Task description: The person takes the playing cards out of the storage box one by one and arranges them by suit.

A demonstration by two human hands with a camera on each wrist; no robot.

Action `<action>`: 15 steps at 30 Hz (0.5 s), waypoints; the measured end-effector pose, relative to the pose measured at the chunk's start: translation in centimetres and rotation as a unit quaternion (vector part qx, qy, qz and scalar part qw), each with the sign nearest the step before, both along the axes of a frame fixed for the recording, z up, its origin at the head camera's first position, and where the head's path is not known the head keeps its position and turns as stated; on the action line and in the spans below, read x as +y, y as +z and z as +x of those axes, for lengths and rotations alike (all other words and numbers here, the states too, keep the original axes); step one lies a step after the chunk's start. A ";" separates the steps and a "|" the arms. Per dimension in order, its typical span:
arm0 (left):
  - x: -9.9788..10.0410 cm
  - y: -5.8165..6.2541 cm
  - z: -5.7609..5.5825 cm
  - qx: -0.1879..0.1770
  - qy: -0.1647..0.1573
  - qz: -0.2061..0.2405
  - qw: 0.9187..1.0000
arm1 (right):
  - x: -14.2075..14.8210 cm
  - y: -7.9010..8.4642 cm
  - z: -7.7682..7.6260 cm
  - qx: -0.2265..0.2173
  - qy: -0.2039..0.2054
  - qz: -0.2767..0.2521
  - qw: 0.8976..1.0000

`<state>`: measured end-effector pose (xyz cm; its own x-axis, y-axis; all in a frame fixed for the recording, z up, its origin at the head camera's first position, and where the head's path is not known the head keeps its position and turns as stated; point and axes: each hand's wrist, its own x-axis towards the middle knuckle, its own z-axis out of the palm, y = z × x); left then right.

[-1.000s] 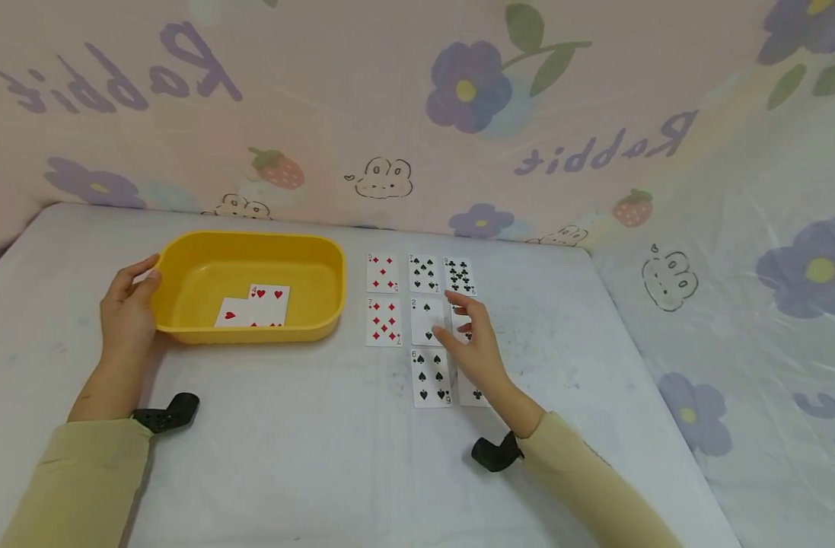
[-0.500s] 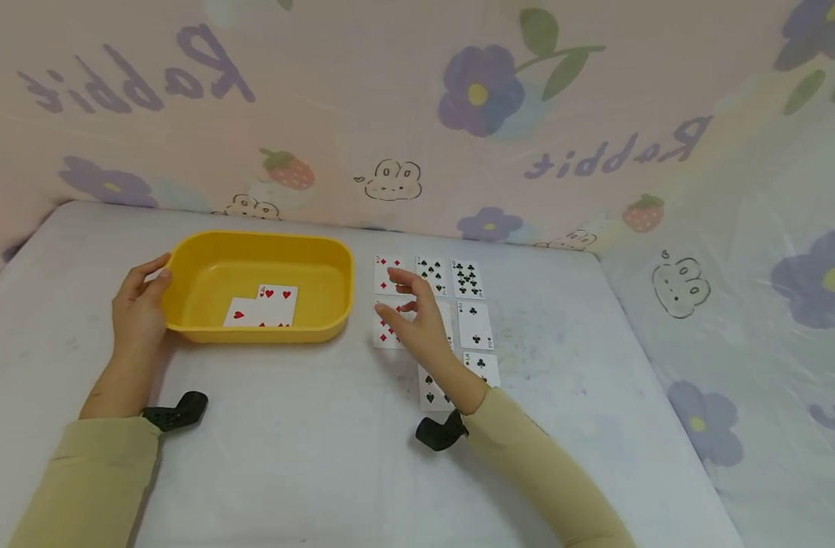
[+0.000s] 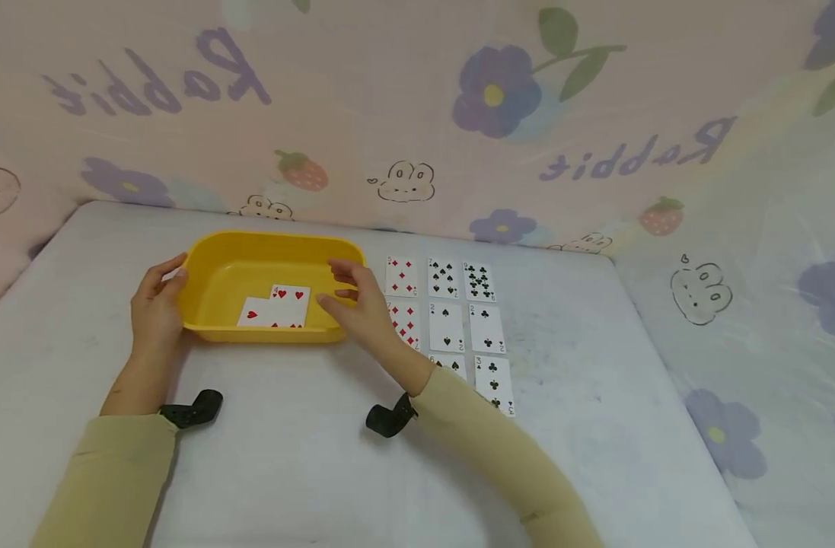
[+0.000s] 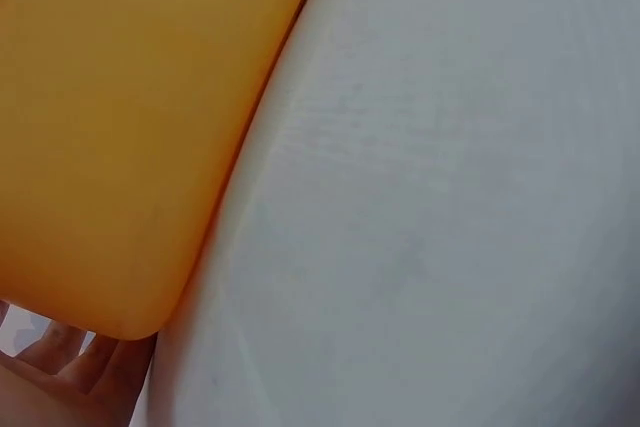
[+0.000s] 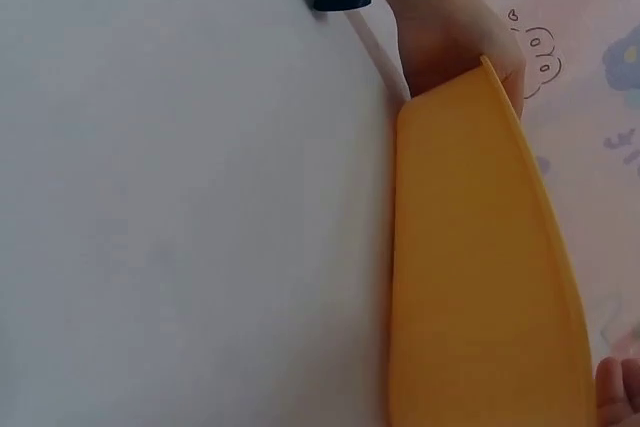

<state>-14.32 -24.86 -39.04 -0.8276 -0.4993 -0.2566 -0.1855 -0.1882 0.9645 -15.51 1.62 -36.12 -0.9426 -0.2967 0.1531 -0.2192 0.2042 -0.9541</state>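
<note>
A yellow tub [image 3: 273, 239] stands on the white table [image 3: 301, 457], with two heart cards [image 3: 280, 306] lying in it. My left hand [image 3: 158, 303] holds the tub's left end, thumb at the rim; in the left wrist view its fingers [image 4: 62, 359] lie under the tub [image 4: 110, 147]. My right hand [image 3: 357, 301] is at the tub's right end, fingers loosely spread over the rim, holding no card. The right wrist view shows the tub's outer wall [image 5: 480, 267] and the left hand [image 5: 450, 47] at its far end.
Several cards lie face up right of the tub: five of diamonds [image 3: 401, 275], seven of spades [image 3: 443, 278], nine of clubs [image 3: 479, 281], two of spades [image 3: 447, 329], three of clubs [image 3: 495, 380]. A patterned sheet [image 3: 458, 114] rises behind and to the right.
My right hand has moved left, from over the black cards past the diamonds to the tub's right end. The left hand has stayed on the tub. No card has left its place.
</note>
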 end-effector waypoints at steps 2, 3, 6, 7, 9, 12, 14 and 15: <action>0.1 0.0 0.0 0.004 0.000 -0.002 1.000 | -0.9 0.1 -0.3 -0.008 0.003 0.011 1.000; 0.1 0.0 0.0 0.005 0.000 -0.006 1.000 | -1.3 0.1 -0.5 -0.009 0.004 0.017 1.000; 0.2 0.0 0.0 0.009 -0.001 -0.008 1.000 | -2.4 0.2 -0.9 -0.013 0.007 0.027 1.000; 0.2 0.0 0.0 0.011 -0.001 -0.007 1.000 | -2.6 0.2 -1.1 -0.016 0.007 0.030 0.999; 0.2 0.0 0.0 0.007 -0.001 -0.012 1.000 | -3.3 0.0 -1.5 -0.025 0.004 0.042 0.999; 0.1 0.1 0.1 -0.002 0.000 -0.020 1.000 | -4.3 -0.3 -2.3 -0.044 -0.001 0.074 0.996; 0.3 0.0 0.0 -0.004 0.005 -0.024 1.000 | -4.8 -0.6 -2.8 -0.062 -0.004 0.102 0.993; 0.3 0.0 0.0 -0.004 0.006 -0.023 1.000 | -5.1 -0.7 -3.0 -0.077 -0.004 0.115 0.990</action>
<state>-14.31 -24.55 -39.06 -0.8192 -0.5205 -0.2406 -0.1920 -0.1463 0.9704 -18.50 -3.46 -36.80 -0.9519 -0.3000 -0.0626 -0.0730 0.4204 -0.9044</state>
